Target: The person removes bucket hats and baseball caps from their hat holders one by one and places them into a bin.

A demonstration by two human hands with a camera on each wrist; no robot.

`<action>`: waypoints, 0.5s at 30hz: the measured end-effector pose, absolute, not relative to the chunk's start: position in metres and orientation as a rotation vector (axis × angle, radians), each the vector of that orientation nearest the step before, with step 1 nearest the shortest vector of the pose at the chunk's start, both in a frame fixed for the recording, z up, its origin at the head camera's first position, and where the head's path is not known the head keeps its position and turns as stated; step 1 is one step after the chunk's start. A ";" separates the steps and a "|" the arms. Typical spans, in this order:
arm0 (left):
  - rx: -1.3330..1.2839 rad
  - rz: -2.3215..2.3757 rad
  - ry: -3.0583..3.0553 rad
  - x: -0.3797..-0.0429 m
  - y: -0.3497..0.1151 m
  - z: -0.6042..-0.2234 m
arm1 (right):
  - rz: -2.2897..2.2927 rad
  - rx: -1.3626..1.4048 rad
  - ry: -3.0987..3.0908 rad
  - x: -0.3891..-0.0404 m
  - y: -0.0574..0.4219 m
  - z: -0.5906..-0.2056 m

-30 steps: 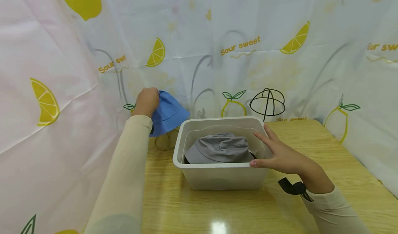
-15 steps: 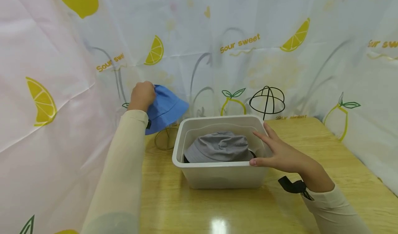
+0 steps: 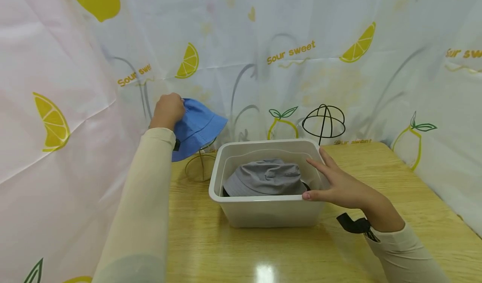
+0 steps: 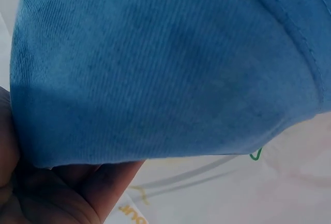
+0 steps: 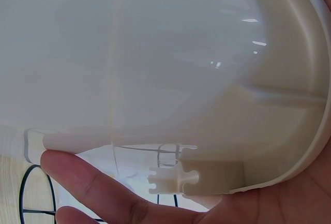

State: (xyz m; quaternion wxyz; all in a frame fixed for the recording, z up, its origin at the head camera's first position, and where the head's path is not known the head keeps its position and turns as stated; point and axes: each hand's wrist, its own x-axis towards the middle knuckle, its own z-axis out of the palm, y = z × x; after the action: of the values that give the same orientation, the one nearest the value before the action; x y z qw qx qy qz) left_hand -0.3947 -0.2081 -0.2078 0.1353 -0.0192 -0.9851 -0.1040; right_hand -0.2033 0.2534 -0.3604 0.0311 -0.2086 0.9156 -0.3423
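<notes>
My left hand (image 3: pixel 168 110) grips a blue bucket hat (image 3: pixel 203 126) by its crown at the back left, with the brim tilted down. The blue cloth fills most of the left wrist view, fingers (image 4: pixel 111 185) showing below its edge. Below and behind the hat is a wire hat stand (image 3: pixel 202 166), its top mostly hidden by the hat; whether they touch I cannot tell. My right hand (image 3: pixel 342 187) rests on the right side of a white plastic bin (image 3: pixel 275 212), fingers spread and thumb on the front rim. Inside lies a grey bucket hat (image 3: pixel 267 176).
Behind the bin, to the right, rises another wire hat stand (image 3: pixel 324 122), black and bare. A black edge of something shows under the grey hat. The wooden table (image 3: pixel 222 258) is bounded by lemon-print curtains (image 3: pixel 233 28) at the left, back and right.
My left hand has shifted left and slightly up with the blue hat, so more of the stand beneath shows. My right hand and the bin have stayed put.
</notes>
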 end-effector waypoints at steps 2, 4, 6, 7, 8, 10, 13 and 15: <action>-0.041 -0.310 -2.860 -0.395 -0.211 -0.207 | -1.055 -0.649 2.820 -0.203 0.253 -0.361; -0.025 -0.312 -2.858 -0.396 -0.214 -0.206 | -1.054 -0.650 2.818 -0.203 0.253 -0.361; -0.010 -0.311 -2.851 -0.396 -0.216 -0.205 | -1.051 -0.649 2.820 -0.204 0.253 -0.362; -0.006 -0.310 -2.849 -0.396 -0.218 -0.204 | -1.051 -0.646 2.821 -0.204 0.253 -0.362; -0.001 -0.311 -2.846 -0.395 -0.219 -0.203 | -1.050 -0.644 2.821 -0.204 0.253 -0.362; 0.017 -0.316 -2.839 -0.394 -0.221 -0.200 | -1.050 -0.637 2.822 -0.204 0.253 -0.362; 0.049 -0.317 -2.849 -0.392 -0.225 -0.197 | -1.051 -0.639 2.819 -0.204 0.253 -0.361; 0.065 -0.316 -2.860 -0.391 -0.227 -0.195 | -1.052 -0.640 2.820 -0.204 0.254 -0.361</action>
State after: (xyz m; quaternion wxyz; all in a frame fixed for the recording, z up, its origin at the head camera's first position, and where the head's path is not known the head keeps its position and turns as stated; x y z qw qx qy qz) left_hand -0.3907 -0.2266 -0.1954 0.1314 0.0225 -0.9851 -0.1090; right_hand -0.2044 0.2536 -0.3614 0.0324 -0.2080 0.9159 -0.3417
